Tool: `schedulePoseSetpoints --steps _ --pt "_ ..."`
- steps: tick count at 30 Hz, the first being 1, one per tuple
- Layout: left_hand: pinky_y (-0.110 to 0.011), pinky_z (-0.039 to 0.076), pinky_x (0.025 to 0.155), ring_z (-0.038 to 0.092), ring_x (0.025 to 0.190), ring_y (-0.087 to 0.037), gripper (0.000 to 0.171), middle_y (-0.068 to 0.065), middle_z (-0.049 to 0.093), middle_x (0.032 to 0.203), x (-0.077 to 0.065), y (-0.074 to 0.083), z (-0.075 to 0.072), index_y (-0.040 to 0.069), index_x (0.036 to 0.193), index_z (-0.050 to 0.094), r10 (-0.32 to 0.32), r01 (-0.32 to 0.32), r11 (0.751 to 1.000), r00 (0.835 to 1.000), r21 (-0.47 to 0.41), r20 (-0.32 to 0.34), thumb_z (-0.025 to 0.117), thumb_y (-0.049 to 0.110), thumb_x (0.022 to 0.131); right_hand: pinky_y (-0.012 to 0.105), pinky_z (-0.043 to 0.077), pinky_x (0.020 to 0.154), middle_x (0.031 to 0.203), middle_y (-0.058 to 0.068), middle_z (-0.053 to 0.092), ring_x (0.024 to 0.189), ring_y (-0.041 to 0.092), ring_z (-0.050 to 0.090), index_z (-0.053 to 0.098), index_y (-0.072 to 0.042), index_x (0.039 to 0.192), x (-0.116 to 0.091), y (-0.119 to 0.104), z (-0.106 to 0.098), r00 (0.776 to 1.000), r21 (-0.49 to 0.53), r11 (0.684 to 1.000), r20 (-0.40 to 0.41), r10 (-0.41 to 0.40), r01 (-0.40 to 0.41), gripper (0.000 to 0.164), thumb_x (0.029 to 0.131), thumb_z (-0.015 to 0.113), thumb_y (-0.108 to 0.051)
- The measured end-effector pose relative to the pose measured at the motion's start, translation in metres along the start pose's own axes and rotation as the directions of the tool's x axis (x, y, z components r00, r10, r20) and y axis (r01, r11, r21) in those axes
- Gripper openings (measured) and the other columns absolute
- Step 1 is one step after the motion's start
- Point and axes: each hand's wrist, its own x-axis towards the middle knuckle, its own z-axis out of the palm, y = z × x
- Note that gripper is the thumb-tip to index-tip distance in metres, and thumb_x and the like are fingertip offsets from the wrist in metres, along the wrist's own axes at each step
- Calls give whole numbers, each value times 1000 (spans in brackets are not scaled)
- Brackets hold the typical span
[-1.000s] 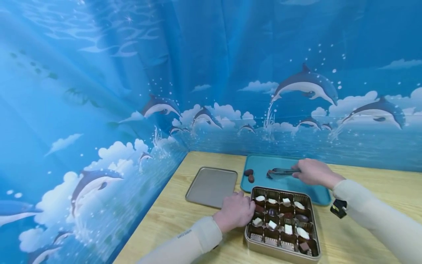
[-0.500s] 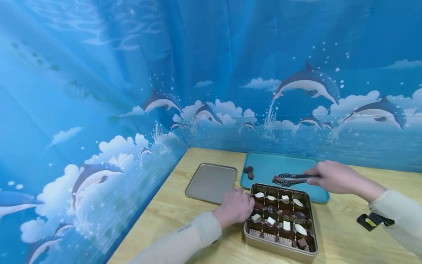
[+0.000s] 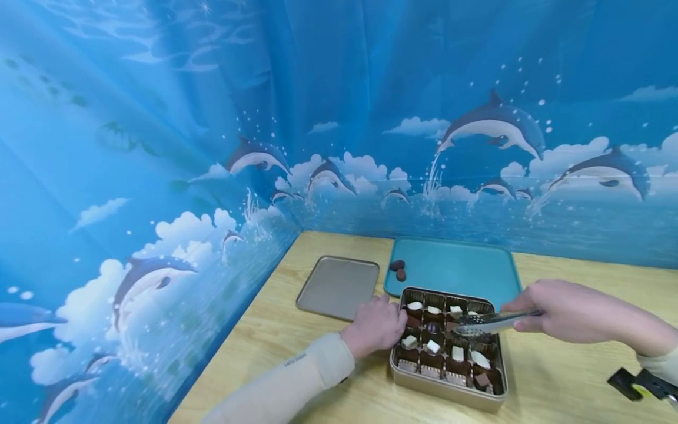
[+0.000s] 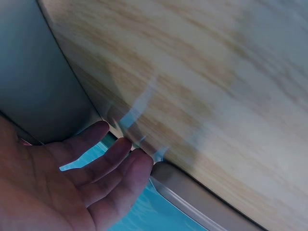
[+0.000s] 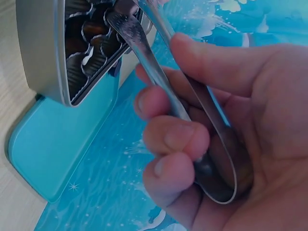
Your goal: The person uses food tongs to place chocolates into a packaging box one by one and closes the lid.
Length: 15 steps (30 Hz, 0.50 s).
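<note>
My right hand (image 3: 569, 312) grips metal tongs (image 3: 495, 322), thumb on one arm and curled fingers on the other in the right wrist view. Their perforated tips reach over the right side of a chocolate tin (image 3: 449, 393), and a brown chocolate (image 5: 126, 6) shows at the tips. Divided compartments in the tin hold white pieces (image 3: 458, 353), dark pieces such as a round one (image 3: 432, 327), and a brown cube (image 3: 482, 380) in the front right corner. Against the tin's left side rests my left hand (image 3: 373, 327), its fingers loosely bent in the left wrist view.
Behind the tin lies a teal tray (image 3: 455, 259) with two brown chocolates (image 3: 401, 275) at its left end. A flat grey-brown tray or lid (image 3: 339, 287) lies left of it. The wooden table (image 3: 572, 377) meets a blue dolphin-print curtain (image 3: 339, 118) at the back and left.
My right hand has carried the tongs, with a brown piece at their tips, from the teal tray toward me and over the tin. My left hand has stayed at the tin's left side.
</note>
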Motion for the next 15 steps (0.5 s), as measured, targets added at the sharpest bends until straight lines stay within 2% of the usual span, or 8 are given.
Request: schedulePoseSetpoints --steps 2,4,6,9,10,13,15 --pt "-38 44 51 51 75 -19 46 -4 59 87 1 0 -1 16 88 60 2 -2 1000 1000 6 1 22 41 98 28 51 60 103 -8 68 73 6 62 65 -21 114 -3 -2 2 1000 22 1000 12 -22 22 38 85 58 -45" --pt "-38 44 50 52 75 -20 46 -3 59 87 1 -1 -1 16 87 59 6 -6 1000 1000 13 3 22 41 98 23 43 49 89 -11 68 58 1 51 66 -23 112 -5 -4 4 998 51 998 32 -46 44 35 85 58 -43" --pt "-38 44 51 52 75 -20 46 -3 59 88 2 -1 -1 17 87 60 3 -3 1000 1000 6 6 22 41 98 21 36 45 80 -15 64 51 0 41 66 -23 112 -6 -6 6 997 82 996 61 -50 45 34 85 58 -42" --pt "-38 44 51 52 76 -19 47 -3 60 89 3 0 -1 17 87 60 -5 5 1000 1000 -7 10 21 42 98 22 37 49 83 -14 65 58 -1 49 66 -23 113 -6 -8 7 993 100 995 112 -39 27 36 85 59 -43" --pt "-38 44 51 52 76 -19 47 -3 59 89 3 0 0 17 88 60 -9 9 1000 1000 -8 10 21 42 98 23 41 52 89 -13 67 63 0 54 65 -23 114 -5 -8 7 992 95 995 121 -28 17 38 84 59 -45" --pt "-38 43 49 52 75 -19 46 -2 59 88 3 0 0 18 87 60 -7 7 1000 1000 10 14 22 42 98 29 50 63 104 -10 67 82 5 63 65 -20 115 0 -9 5 993 75 997 116 -23 14 42 84 59 -47" --pt "-39 44 50 52 75 -20 46 -2 60 89 3 1 1 18 89 61 -9 9 1000 1000 12 18 22 42 98 33 53 69 105 -7 67 87 9 64 65 -18 116 4 -8 4 995 54 998 95 -35 30 44 84 57 -48"
